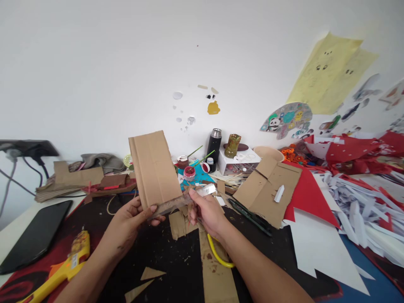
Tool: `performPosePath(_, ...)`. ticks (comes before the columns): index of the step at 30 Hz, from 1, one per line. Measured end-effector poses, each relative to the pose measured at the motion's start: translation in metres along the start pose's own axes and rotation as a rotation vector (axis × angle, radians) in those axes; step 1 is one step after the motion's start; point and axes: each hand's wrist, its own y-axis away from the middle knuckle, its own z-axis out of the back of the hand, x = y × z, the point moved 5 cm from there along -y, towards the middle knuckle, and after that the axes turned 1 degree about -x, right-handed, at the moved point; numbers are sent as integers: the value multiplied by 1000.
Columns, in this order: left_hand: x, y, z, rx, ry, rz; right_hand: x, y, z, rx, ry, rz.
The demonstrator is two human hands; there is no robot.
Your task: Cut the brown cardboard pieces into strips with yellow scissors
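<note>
The left hand [131, 216] holds a cardboard panel [154, 168] upright by its lower edge, fingers closed on it, thumb in front; the panel stands over the dark surface [176, 269], just in front of the person. The right hand [206, 210] pinches a strip of clear tape [202, 192] that runs along the panel's bottom edge toward the left hand; its grip is closed on the tape's right end, and a yellow loop [217, 254], perhaps a scissor handle, shows under the wrist; I cannot tell whether the hand has hold of it.

As a judgement: the tape looks partly laid on the panel's lower edge, with its right end free in the fingers; pressing it down flat remains. The panel already carries fold creases; cardboard offcuts [151, 273] lie below on the surface, so some cutting seems done.

Around: a yellow glue gun [67, 265] at lower left; a black tablet [34, 237] beside it; a flat cardboard sheet [268, 189] to the right; a black flask [214, 145] and a red paint pot [189, 172] behind; red paper [306, 198] and white scraps [356, 210] at far right.

No brand or writing can be read; the wall stickers [285, 118] show cartoon figures only, and the glue gun's label is too small to make out.
</note>
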Motion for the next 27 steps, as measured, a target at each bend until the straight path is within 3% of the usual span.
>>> performPosePath(27,2,1,-2,11,2,27,-1,0,-3,37,37,27)
